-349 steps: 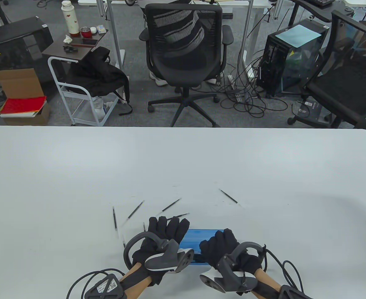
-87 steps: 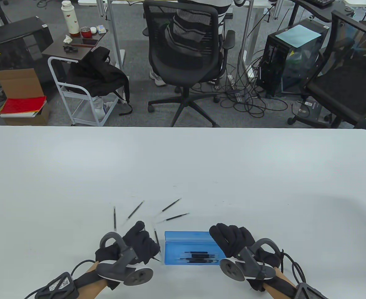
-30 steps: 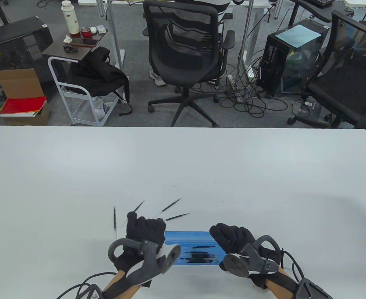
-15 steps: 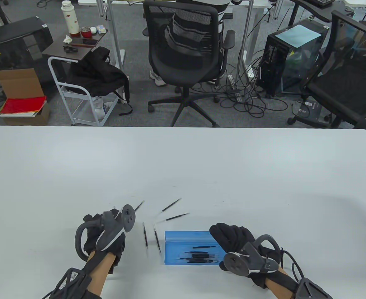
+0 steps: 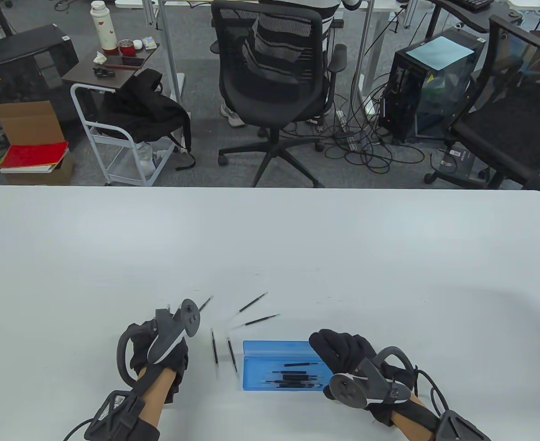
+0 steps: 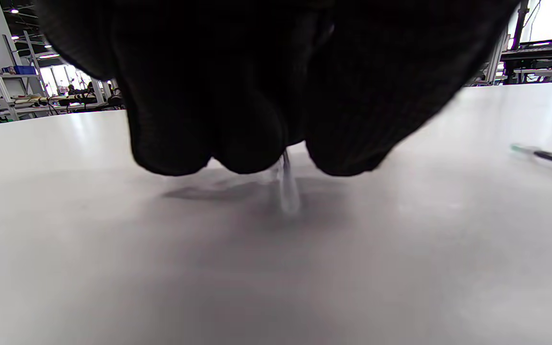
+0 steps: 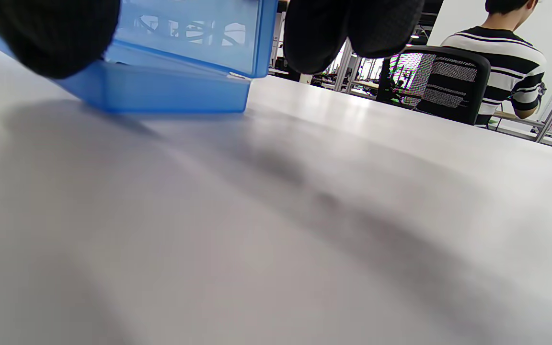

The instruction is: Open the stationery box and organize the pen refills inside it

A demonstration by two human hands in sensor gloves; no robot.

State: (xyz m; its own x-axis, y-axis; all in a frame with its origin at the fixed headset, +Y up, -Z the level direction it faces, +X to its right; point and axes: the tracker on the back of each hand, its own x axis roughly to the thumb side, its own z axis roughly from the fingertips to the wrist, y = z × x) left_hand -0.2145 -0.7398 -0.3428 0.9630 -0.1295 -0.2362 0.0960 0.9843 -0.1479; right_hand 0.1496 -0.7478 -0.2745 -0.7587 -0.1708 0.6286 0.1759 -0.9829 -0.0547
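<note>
Translucent blue stationery box (image 5: 277,365) lies open, dark pen refills (image 5: 293,377) inside.

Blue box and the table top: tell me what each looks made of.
The blue box looks like translucent plastic, smooth and glossy: shapes behind its raised lid show through in the right wrist view. The table top is a smooth white surface with soft reflections, probably laminate, though the pictures cannot settle that.

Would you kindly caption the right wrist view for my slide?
Right hand steadying the open blue stationery box on the white table.
</note>
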